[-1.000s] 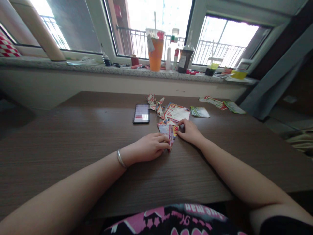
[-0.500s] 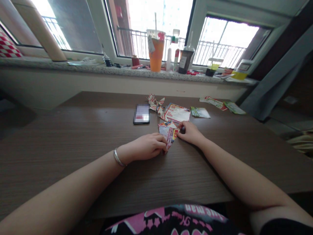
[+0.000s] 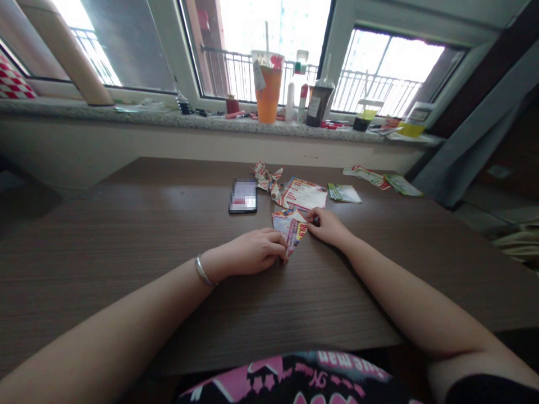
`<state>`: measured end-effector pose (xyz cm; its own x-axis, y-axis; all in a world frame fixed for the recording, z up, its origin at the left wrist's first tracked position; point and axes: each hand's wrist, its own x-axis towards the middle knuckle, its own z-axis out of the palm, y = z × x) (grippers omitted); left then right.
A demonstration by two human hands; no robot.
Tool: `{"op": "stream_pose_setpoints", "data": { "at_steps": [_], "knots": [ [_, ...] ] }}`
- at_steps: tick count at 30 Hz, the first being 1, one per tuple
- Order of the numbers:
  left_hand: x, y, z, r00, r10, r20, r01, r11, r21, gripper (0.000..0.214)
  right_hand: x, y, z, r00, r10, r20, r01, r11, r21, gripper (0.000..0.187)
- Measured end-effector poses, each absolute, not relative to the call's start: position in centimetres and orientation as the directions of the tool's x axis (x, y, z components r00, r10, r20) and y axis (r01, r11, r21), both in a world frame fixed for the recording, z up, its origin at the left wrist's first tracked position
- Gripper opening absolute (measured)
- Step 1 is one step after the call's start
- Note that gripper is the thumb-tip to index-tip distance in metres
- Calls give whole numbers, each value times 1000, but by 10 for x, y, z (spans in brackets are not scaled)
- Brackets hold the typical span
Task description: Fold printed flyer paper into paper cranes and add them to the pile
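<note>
A folded triangle of glossy printed flyer paper (image 3: 290, 227) lies on the wooden table (image 3: 126, 252), with a yellow and red price mark on it. My left hand (image 3: 255, 252) rests on its lower left side, fingertips pressing the paper near the bottom point. My right hand (image 3: 326, 227) pinches its right corner. Part of the fold is hidden under my fingers. Just beyond lie a flat printed flyer (image 3: 304, 194) and a strip of folded paper shapes (image 3: 267, 179).
A smartphone (image 3: 243, 196) lies left of the papers. Green leaflets (image 3: 344, 193) and more paper scraps (image 3: 368, 176) lie further right. Cups and bottles crowd the stone windowsill (image 3: 202, 123) beyond the table's far edge.
The folded paper has turned slightly and sits a little further left between my hands. My left hand has shifted slightly left with it.
</note>
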<state>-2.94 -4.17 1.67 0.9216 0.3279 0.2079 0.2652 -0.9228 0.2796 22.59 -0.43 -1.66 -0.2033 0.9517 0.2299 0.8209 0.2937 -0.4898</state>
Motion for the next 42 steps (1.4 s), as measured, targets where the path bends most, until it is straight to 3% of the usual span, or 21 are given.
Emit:
{"op": "stream_pose_setpoints", "data": {
  "at_steps": [18,23,29,32,36,42],
  "knots": [
    [-29,-43,17,915,333,226,263,-921,287,27,226,-1,-17,-206,953,223,848,287,-446,9],
    [-29,-43,17,911,340,233,270,-920,285,25,227,-1,-16,-204,946,252,872,293,-392,19],
    [-29,-44,18,908,344,241,270,-918,292,25,224,-8,-11,-218,946,240,878,297,-376,14],
    [-28,-44,17,905,354,237,281,-914,292,25,220,-11,-11,-259,932,253,889,333,-314,23],
    [-28,-44,18,908,357,218,290,-913,287,24,218,-11,-11,-274,932,239,892,339,-298,13],
    [-30,-43,16,903,360,235,289,-913,286,22,217,-16,-7,-290,924,250,903,350,-248,17]
  ]
}}
